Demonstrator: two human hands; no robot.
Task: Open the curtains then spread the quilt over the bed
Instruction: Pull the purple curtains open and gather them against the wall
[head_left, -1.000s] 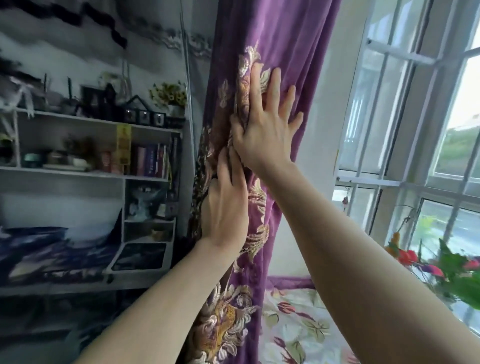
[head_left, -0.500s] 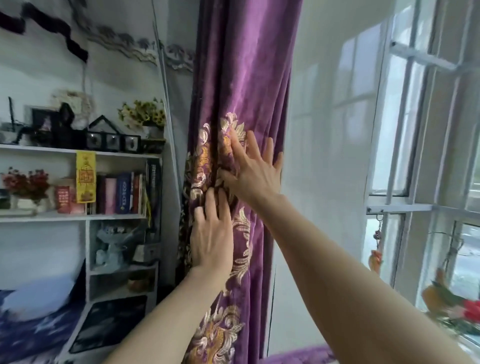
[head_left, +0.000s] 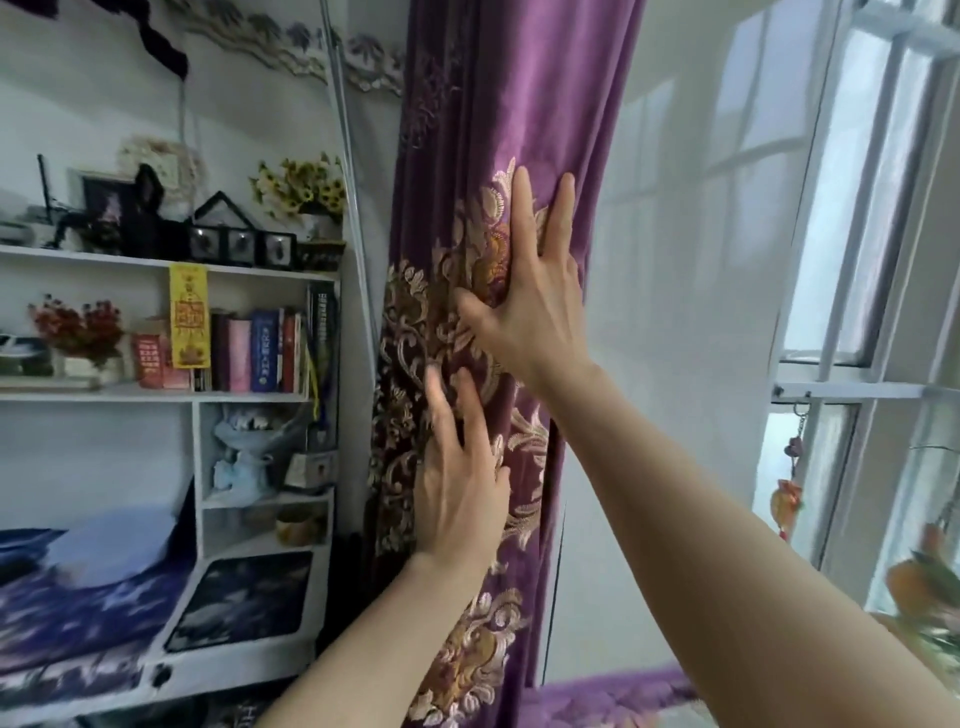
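White shelf unit (head_left: 249, 397) stood left of the purple curtain (head_left: 519, 130). Top board: sunflower pot (head_left: 306, 200), dark house-shaped frames (head_left: 228, 234). Next board down: row of books (head_left: 260, 351), red flowers (head_left: 78, 330). A lower cubby held a pale figurine (head_left: 241, 452).

We find no text that we can actually read. A yellow hanging slip (head_left: 189, 315) on the white shelf (head_left: 156, 270) carries a printed red panel, but its characters blur into shapes. Beside it, the red box (head_left: 151, 353) shows rows of pale marks, also too soft to make out. The blue book (head_left: 265, 349) has light lettering down its spine (too small to tell), and the dark book (head_left: 321, 312) at the row's end bears a column of white print that we cannot decipher either.
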